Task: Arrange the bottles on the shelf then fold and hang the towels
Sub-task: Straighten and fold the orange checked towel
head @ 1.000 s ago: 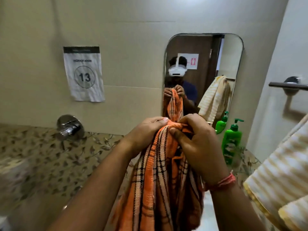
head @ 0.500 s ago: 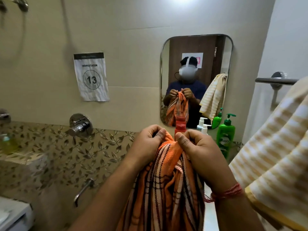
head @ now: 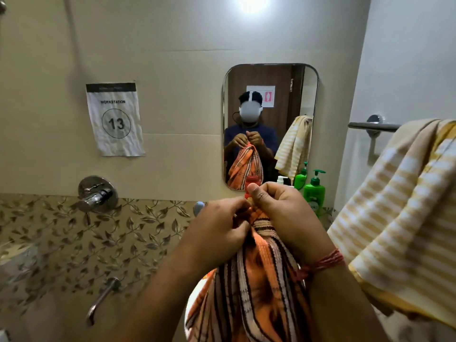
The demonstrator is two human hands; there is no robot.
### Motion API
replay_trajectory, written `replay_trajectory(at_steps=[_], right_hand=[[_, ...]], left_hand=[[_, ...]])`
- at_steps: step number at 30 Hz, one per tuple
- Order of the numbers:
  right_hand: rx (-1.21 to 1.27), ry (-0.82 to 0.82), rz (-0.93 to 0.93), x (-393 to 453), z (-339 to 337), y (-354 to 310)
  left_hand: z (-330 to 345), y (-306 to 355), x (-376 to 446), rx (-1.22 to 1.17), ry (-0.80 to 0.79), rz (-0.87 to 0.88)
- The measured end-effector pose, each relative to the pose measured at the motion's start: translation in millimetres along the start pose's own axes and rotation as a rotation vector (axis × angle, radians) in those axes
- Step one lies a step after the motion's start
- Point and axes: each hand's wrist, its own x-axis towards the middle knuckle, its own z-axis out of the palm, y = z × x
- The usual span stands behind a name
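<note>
Orange towel (head: 251, 287) is hanging bunched from our two hands at the near centre of the view, its striped cloth dropping below the lower edge. We are gripping its top with the left hand (head: 219, 230), fingers curled round the gathered edge. We are pinching the same edge just beside it with the right hand (head: 283, 218), thumb raised and fingers curled over the cloth, so both hands are clamped on the towel and touching each other. A red thread band (head: 325, 262) is sitting on the right wrist.

Farther back, the mirror (head: 308, 95) on the far wall is showing us holding the towel. Bottles are standing below it to the right: a green pump bottle (head: 314, 193), a white pump top (head: 281, 180) and a red cap (head: 251, 180), both partly hidden behind our hands; we cannot tell what they are resting on. On the right, a yellow striped towel (head: 399, 218) is draping down from the rail (head: 372, 125) on the side wall, near our right arm. On the left, a paper sign (head: 114, 119) marked 13 is hanging on the wall, with a chrome tap knob (head: 97, 193) below it and a spout (head: 101, 299) lower still.
</note>
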Motion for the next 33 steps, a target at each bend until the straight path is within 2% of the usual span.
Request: replay_trajectory(at_steps=[3,7,9,11,13,16,17,20,23,25,28,30,33], right_hand=[[0.064,-0.023,0.033,1,-9,-9],[0.233,0.012,0.066,-2,-27,-17],[0.23,0.029,0.068,-3,-33,-16],[0.18,0.002,0.028,-3,-34,-16],[0.022,-0.122,-0.06,-5,-32,-20],[-0.54,-0.447,-0.119,-8,-24,-29],[-0.71,-0.497,-0.107,-8,-21,-30],[-0.932,-0.496,-0.051,-5,-15,-28],[-0.939,-0.443,-0.115,-2,-11,-25],[-0.854,-0.298,-0.233,2,-11,-25],[-0.742,-0.05,-0.363,10,-17,-28],[-0.626,0.08,-0.398,14,-19,-30],[-0.537,0.125,-0.395,20,-16,-32]], left_hand=[[3,-21,0,0.094,0.006,-0.051],[1,-52,-4,0.014,0.08,-0.276],[0,-58,-5,-0.098,0.171,-0.393],[-3,-55,-1,-0.329,0.23,-0.471],[-6,-48,8,-0.595,0.225,-0.528],[-13,-34,21,-0.876,0.16,-0.522],[-17,-29,26,-0.923,0.144,-0.514],[-27,-19,35,-1.018,0.14,-0.524],[-31,-19,39,-1.035,0.11,-0.527],[-31,-23,37,-0.997,0.064,-0.471],[-32,-31,29,-0.564,0.005,-0.287],[-32,-27,24,-0.357,-0.031,-0.135],[-22,-25,29,-0.172,0.062,0.074]])
